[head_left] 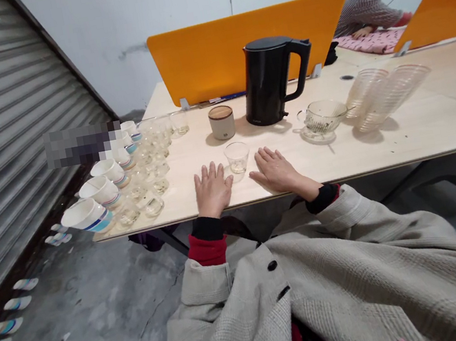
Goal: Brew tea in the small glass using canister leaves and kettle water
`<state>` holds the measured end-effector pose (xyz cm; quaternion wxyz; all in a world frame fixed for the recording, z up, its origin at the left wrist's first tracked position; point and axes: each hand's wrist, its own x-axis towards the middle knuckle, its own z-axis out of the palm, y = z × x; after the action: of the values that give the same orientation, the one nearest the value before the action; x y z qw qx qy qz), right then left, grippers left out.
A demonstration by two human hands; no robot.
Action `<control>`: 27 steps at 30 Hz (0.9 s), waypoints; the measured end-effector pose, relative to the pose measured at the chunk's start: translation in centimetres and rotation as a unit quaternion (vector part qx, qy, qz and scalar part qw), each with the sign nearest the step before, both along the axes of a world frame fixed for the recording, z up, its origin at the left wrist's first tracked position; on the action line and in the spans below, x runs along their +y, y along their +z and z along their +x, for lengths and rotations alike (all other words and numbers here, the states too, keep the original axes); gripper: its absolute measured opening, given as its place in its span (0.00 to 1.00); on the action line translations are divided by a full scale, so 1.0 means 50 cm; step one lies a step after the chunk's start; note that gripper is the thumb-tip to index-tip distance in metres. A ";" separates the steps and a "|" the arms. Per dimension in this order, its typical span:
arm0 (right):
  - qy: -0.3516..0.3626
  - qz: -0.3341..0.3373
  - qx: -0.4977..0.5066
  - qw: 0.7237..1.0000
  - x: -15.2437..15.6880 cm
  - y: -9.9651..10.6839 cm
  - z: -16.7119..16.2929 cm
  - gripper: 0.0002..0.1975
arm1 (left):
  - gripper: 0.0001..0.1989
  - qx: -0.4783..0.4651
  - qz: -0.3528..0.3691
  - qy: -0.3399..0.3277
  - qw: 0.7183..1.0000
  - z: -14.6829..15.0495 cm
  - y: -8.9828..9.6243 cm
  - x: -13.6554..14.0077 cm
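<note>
My left hand (212, 189) lies flat on the table near its front edge, fingers spread and holding nothing. To its right, my right hand (274, 169) also rests palm down with fingers stretched out. Between them stands a small clear plastic cup (237, 158) with a little pale liquid at the bottom, touched by neither hand as far as I can see. Behind the cup are a grey canister with a wooden lid (222, 123) and a black electric kettle (268, 82). A clear glass cup (323, 117) with bits of tea leaf inside sits on a saucer right of the kettle.
Stacked clear plastic cups (386, 95) lie tilted at the right. Rows of small clear cups (153, 202) and white paper cups (88, 215) fill the table's left end. An orange divider (196, 64) stands behind; beyond it a person (371, 10) leans over pink cloth (371, 43).
</note>
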<state>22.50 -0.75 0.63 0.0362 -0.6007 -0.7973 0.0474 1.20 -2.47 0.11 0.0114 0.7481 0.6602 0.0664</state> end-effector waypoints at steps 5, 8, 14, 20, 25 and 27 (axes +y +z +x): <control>0.002 0.006 -0.001 1.000 0.000 -0.001 0.000 0.39 | 0.32 0.000 -0.001 0.001 1.000 0.000 0.000 0.000; 0.002 0.007 -0.001 1.000 0.000 0.000 -0.001 0.39 | 0.32 -0.003 -0.001 0.002 1.000 -0.001 -0.001 0.000; 0.003 0.007 -0.002 1.000 0.002 -0.004 0.001 0.39 | 0.31 -0.007 0.001 0.002 1.000 -0.001 0.000 0.000; 0.008 0.014 -0.002 1.000 0.005 -0.010 0.004 0.40 | 0.32 0.003 -0.002 0.002 1.000 -0.001 -0.001 0.000; 0.006 0.011 -0.001 1.000 0.002 -0.006 0.003 0.40 | 0.32 0.009 0.000 0.001 1.000 -0.001 -0.003 0.002; 0.007 0.016 -0.001 1.000 0.002 -0.007 0.003 0.40 | 0.32 0.006 -0.001 0.000 1.000 -0.001 -0.002 0.002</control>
<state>22.66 -0.65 0.31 0.0448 -0.5943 -0.8023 0.0339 1.16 -2.37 0.02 0.0084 0.7482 0.6606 0.0614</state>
